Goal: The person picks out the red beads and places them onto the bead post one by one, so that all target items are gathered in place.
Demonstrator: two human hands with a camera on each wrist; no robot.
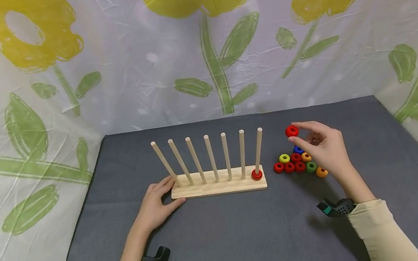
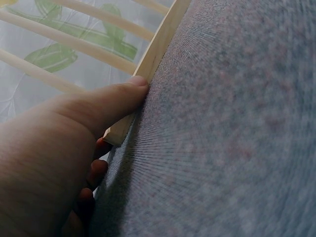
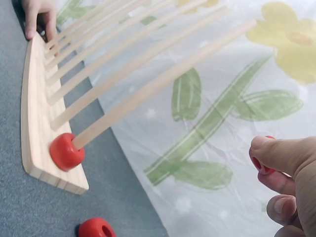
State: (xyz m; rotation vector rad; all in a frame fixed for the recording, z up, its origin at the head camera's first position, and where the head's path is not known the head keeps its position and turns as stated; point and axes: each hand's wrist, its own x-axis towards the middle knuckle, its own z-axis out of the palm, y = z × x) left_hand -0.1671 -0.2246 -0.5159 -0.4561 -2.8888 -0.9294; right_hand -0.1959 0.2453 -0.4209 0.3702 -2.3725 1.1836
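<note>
Red bead (image 1: 290, 133), one, ring-shaped: raised over the table (image 1: 225, 241), between the wooden stand and the table's right edge. Pinched between thumb and forefinger of the right hand (image 1: 322, 143), other fingers curled in. Handling, by judgement: light, hard, smooth, a little slippery; not fragile. Best held by opposite sides of the rim, hole left free.

Wooden stand (image 1: 217, 188), one: set crosswise, roughly parallel to the table's far edge. Left end gripped by the left hand (image 1: 155, 208), thumb along the front edge, fingers round the end and behind. Handling, by judgement: stiff, fairly light, liable to shift if knocked; sound to hold at the base.

Pegs (image 1: 211, 157), seven, upright on the stand. Rightmost carries a second red bead (image 1: 257, 176) at its foot. Tall tips and close spacing are the chief obstruction to a hand passing among them.

Loose beads on the table, off the stand's right end, toward the right edge: four red (image 1: 300, 167), two orange (image 1: 322, 172), one yellow (image 1: 282, 159), one green (image 1: 309, 169), one blue (image 1: 298, 150). More may be hidden by the right hand.

Flowered cloth (image 1: 123, 71), behind the table's far edge.
</note>
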